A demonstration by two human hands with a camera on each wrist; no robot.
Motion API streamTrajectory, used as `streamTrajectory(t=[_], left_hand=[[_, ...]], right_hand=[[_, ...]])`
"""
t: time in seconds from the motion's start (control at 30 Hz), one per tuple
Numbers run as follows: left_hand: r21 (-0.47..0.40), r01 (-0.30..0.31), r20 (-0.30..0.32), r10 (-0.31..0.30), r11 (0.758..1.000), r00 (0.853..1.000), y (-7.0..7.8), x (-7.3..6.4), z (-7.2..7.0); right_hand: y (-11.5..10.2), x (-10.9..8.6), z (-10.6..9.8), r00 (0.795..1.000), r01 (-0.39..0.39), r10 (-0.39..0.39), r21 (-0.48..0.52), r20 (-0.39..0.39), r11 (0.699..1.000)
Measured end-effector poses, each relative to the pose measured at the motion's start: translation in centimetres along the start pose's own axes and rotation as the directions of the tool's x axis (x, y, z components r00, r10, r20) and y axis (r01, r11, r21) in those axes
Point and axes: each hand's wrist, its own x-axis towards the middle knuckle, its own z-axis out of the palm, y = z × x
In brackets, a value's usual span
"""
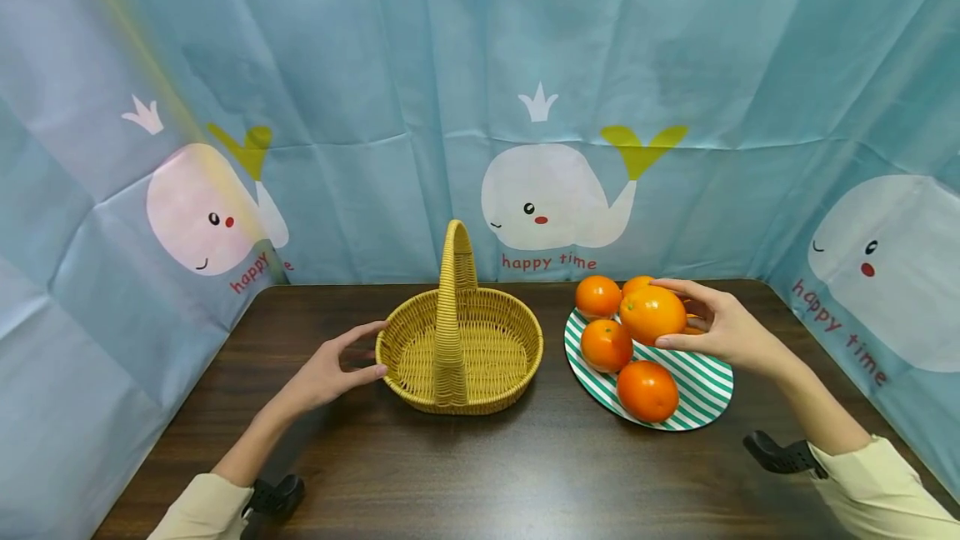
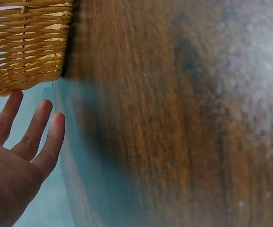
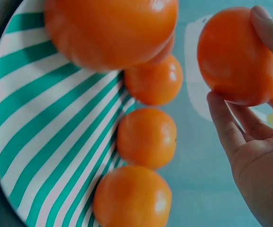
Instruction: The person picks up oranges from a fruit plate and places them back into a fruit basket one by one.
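My left hand (image 1: 324,371) touches the left side of a yellow woven basket (image 1: 531,340) with a tall arched handle; its fingers are extended and apart, and a fingertip meets the basket wall (image 2: 25,52) in the left wrist view. My right hand (image 1: 723,327) holds an orange (image 1: 651,315) between thumb and fingers, above a round plate (image 1: 701,377) with green and white stripes. In the right wrist view the held orange (image 3: 238,56) is raised clear of the others. Several more oranges (image 1: 647,391) lie on the plate, some partly hidden behind the held one.
The basket and plate stand side by side on a dark brown wooden table (image 1: 480,473). A light blue curtain (image 1: 360,107) printed with whales hangs along the back and both sides. Black wrist straps (image 1: 783,452) sit at the cream sleeves.
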Motion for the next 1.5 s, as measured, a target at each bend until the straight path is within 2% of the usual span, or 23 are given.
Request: streamTrajectory(t=[0.4, 0.73, 1.0, 1.27, 1.5], left_hand=[[0.014, 0.015, 0.005, -0.015, 1.0, 1.0, -0.1, 0.0, 0.1], [0.015, -0.007, 0.002, 0.007, 1.0, 1.0, 0.1, 0.1, 0.0], [0.031, 0.002, -0.001, -0.002, 1.0, 1.0, 0.4, -0.1, -0.1], [0.036, 0.008, 0.006, -0.008, 0.999, 1.0, 0.3, 0.0, -0.1], [0.025, 0.004, 0.009, -0.004, 1.0, 1.0, 0.4, 0.0, -0.1]], right_hand=[[-1.3, 3.0, 2.0, 0.998, 0.0, -0.004, 0.066, 0.061, 0.998], [-2.2, 5.1, 4.3, 0.997, -0.012, 0.001, 0.136, 0.082, 0.991], [-2.8, 6.3, 6.2, 0.995, -0.029, 0.014, 0.148, 0.101, 0.989], [-3.4, 7.3, 7.1, 0.995, -0.043, 0.028, 0.152, 0.1, 0.987], [-3.6, 8.1, 8.2, 0.993, -0.018, -0.006, 0.198, 0.122, 0.98]])
